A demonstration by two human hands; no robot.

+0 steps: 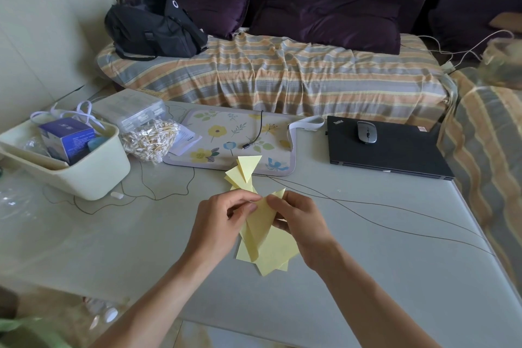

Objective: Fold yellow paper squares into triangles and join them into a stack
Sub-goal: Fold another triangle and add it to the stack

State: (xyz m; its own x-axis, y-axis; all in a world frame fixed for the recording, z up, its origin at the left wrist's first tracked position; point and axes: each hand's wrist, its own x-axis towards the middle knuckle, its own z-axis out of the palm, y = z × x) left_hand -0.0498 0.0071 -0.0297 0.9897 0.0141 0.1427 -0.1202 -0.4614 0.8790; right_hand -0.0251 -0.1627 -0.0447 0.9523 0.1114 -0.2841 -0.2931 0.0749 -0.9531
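Grey table [353, 234] in front of a striped sofa [282, 73]. At far left: cream tub [84, 175] holding a blue box [66, 135]; just beside it, bag of cotton swabs [149, 140]. Centre rear: floral mat [234, 141] with finished folded triangles [244, 171] lying partly on its front edge. Centre front: left hand [217, 223] and right hand [299, 223] raised above the table, both pinching the upper end of one yellow paper sheet [260, 232] between thumb and curled fingertips, the two pinch points close together. Directly beneath: loose pile of yellow squares [271, 254] resting on the table. At right: closed black laptop [387, 150] carrying a grey mouse [366, 131]. Step in hand, judged: forming or sharpening a fold on the held sheet. For a clean result: align edges and corner before creasing; keep both pinches firm but light to avoid tearing; run a fingertip along the fold from centre outward; check symmetry before adding to the finished triangles near the mat. Exact fold stage partly hidden by the fingers.
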